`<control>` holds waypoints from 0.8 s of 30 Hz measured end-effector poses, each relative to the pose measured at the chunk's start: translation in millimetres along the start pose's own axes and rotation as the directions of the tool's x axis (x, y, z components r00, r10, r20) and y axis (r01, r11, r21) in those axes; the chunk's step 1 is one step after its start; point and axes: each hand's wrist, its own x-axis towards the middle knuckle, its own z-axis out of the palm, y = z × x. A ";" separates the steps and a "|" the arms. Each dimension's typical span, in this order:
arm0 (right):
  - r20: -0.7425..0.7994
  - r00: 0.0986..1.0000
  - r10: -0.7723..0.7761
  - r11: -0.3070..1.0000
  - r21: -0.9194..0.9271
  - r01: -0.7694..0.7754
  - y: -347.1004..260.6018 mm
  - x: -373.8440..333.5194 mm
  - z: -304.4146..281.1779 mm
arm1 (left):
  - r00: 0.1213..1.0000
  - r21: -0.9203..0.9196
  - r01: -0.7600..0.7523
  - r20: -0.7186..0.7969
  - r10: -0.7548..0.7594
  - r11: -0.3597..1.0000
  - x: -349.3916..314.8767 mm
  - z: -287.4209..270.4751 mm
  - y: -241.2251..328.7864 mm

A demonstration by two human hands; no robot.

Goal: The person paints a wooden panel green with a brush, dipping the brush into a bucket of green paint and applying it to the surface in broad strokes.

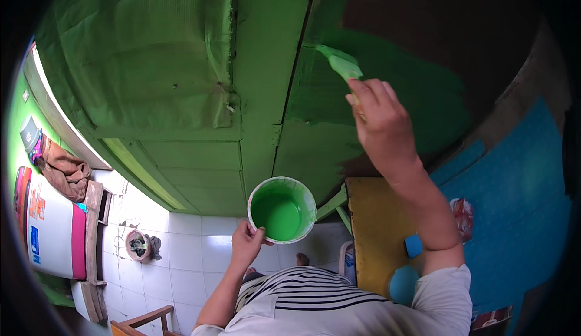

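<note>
White floor [212,234] is lying below green panelling [260,63]. Right hand [381,112]: fingers gripping brush [343,63], bristles touching green-and-brown panel [399,82], far right. Left hand [246,246]: fingers and thumb gripping bucket [308,201] at near left rim; bucket holding green paint [279,215], nearer than brush. Yellow table [380,239] standing right of bucket.

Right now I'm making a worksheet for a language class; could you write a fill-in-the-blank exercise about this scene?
1. The left hand holds a bucket of ____ paint.
2. Between that bucket and the brush in the right hand, the one nearer the picture's top edge is the ____.
3. The floor tiles are ____ in colour.

Missing words: green; brush; white.
</note>
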 end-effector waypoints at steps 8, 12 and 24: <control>-0.064 0.995 -0.072 0.995 0.064 0.076 -17.0 5.4 11.3 | 1.000 0.032 0.012 -0.023 -0.011 0.999 -1.6 -2.1 -1.7; -0.039 0.998 0.057 0.998 0.028 -0.056 0.5 -7.3 2.7 | 0.999 -0.009 0.002 -0.034 -0.003 1.000 -6.9 -2.4 1.9; -0.173 0.981 0.089 0.962 0.272 -0.039 -6.3 1.4 15.8 | 1.000 -0.011 0.029 -0.001 -0.029 1.000 -7.4 2.4 3.7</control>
